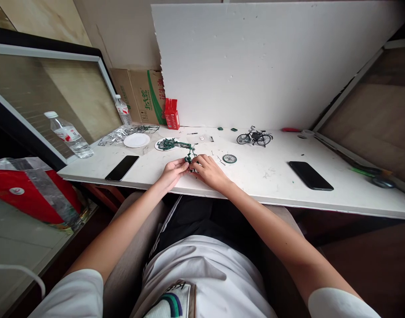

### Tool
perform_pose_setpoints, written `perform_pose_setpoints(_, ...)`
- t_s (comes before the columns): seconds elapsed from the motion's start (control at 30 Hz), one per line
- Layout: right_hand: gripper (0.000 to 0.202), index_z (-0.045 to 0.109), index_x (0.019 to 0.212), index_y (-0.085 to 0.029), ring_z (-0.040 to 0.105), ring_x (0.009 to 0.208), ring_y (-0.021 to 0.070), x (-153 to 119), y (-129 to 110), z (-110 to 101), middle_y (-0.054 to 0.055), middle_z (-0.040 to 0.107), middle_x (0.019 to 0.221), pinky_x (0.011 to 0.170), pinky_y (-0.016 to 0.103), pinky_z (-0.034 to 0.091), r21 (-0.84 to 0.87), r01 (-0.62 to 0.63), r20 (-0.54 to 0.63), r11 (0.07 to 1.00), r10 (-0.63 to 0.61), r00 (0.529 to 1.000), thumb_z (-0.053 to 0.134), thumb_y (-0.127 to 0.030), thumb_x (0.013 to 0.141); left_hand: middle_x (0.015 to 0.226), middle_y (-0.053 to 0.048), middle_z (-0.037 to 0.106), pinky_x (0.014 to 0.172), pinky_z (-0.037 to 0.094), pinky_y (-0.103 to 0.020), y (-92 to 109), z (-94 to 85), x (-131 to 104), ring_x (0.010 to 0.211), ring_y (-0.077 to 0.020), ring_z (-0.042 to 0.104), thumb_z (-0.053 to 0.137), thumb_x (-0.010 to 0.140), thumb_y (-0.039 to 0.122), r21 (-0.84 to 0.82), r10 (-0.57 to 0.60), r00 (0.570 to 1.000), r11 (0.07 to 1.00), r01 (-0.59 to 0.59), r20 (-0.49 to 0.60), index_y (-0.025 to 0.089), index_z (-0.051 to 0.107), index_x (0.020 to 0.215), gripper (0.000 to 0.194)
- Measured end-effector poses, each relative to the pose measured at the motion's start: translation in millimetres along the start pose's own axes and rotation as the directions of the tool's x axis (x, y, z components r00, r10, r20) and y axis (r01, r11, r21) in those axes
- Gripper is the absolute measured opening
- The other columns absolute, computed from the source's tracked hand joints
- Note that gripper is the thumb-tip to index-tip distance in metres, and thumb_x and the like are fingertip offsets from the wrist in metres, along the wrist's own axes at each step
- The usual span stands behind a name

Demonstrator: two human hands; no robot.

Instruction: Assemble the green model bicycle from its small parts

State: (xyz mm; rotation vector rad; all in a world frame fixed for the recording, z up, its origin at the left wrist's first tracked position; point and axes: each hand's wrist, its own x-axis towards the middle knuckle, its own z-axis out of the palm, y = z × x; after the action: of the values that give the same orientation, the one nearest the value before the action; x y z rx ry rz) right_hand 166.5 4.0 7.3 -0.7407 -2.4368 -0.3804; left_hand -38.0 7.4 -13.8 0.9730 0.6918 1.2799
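Close to the table's front edge, my left hand (173, 171) and my right hand (209, 171) meet around a green model bicycle frame (189, 155). Both hands have their fingers closed on it, and part of it is hidden behind them. Right of my hands a loose model wheel (229, 158) with a dark green rim lies flat, beside a few tiny thin parts (221, 160). Beyond my left hand, a white plate (158, 147) bears a tangle of green plastic parts (167, 143). A finished-looking black model bicycle (254, 137) stands farther back on the right.
A phone (122, 168) lies on the left, another phone (310, 175) on the right. Two water bottles (70, 136), a white paper plate (136, 140), dark sprue frames (143, 129) and a red box (171, 114) stand or lie at the back left. A white board (272, 62) rises behind.
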Motion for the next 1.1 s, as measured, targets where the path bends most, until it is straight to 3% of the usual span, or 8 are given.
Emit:
perform_pose_setpoints(0.23, 0.018, 0.063, 0.117, -0.019, 0.049, 0.113, 0.0288, -2.0, 0.3, 5.0, 0.013, 0.063, 0.123, 0.091, 0.040, 0.045, -0.111, 0.047, 0.034, 0.993, -0.043, 0.998, 0.046, -0.022, 0.111, 0.091, -0.006, 0.069, 0.085, 0.055, -0.034, -2.7, 0.2, 1.6, 0.088, -0.0180, 0.063, 0.093, 0.072, 0.023, -0.024, 0.012, 0.998, 1.000, -0.011, 0.057, 0.013, 0.076, 0.099, 0.033)
perform_pose_setpoints(0.5, 0.021, 0.063, 0.119, -0.020, 0.049, 0.113, 0.0286, -4.1, 1.5, 6.9, 0.014, 0.062, 0.124, 0.094, 0.041, 0.045, -0.159, 0.059, 0.022, 0.985, -0.057, 0.998, 0.044, -0.021, 0.111, 0.095, -0.006, 0.069, 0.078, 0.052, -0.030, -3.2, -1.6, 1.4, 0.086, -0.0167, 0.064, 0.091, 0.076, 0.022, 0.002, -0.011, 0.997, 1.000, 0.011, 0.075, 0.015, 0.073, 0.104, 0.034)
perform_pose_setpoints(0.8, 0.025, 0.064, 0.124, -0.022, 0.045, 0.131, 0.0297, -3.8, 0.2, 4.6, 0.016, 0.057, 0.135, 0.102, 0.045, 0.048, -0.042, 0.057, -0.018, 0.998, -0.057, 0.998, 0.043, -0.019, 0.110, 0.102, -0.008, 0.071, 0.093, 0.057, -0.038, -4.7, 5.7, -1.8, 0.094, -0.0195, 0.066, 0.093, 0.073, 0.024, -0.037, 0.001, 0.999, 0.999, 0.001, 0.050, 0.013, 0.074, 0.105, 0.039)
perform_pose_setpoints(1.1, 0.028, 0.066, 0.121, -0.024, 0.046, 0.134, 0.0272, -3.1, 4.5, 3.7, 0.013, 0.057, 0.134, 0.104, 0.042, 0.050, 0.007, 0.085, -0.015, 0.996, -0.085, 0.996, 0.040, -0.020, 0.112, 0.099, -0.007, 0.073, 0.095, 0.056, -0.038, -16.2, 0.7, 2.2, 0.092, -0.0184, 0.066, 0.099, 0.065, 0.027, -0.058, 0.018, 1.000, 0.998, -0.019, -0.022, 0.013, 0.074, 0.103, 0.047)
